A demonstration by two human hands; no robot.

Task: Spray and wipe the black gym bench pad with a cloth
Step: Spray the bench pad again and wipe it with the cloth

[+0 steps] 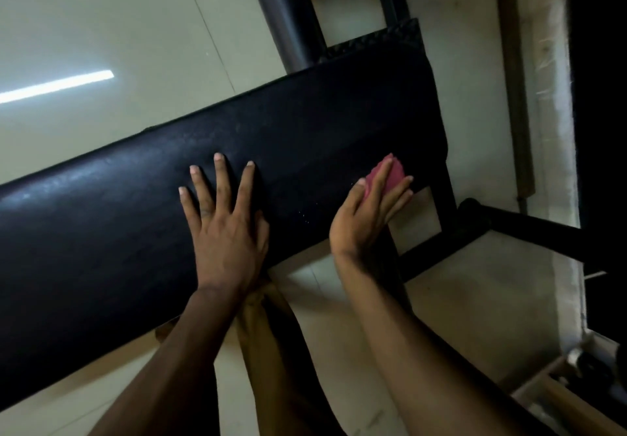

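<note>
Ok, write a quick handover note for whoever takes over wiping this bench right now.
Left hand: flat on the black bench pad, fingers spread, steadying it.
Right hand: straight fingers press the pink cloth against the pad's near edge, close to its right end.
Spray bottle: not in view.
Done: a few droplets show on the pad beside the cloth, so some spraying seems done.
Left: I cannot tell how much is wiped; probably cover the whole top, working leftward from the cloth.

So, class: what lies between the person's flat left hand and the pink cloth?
In the head view, only bare bench pad lies between the left hand and the pink cloth, which the right hand presses.
</note>
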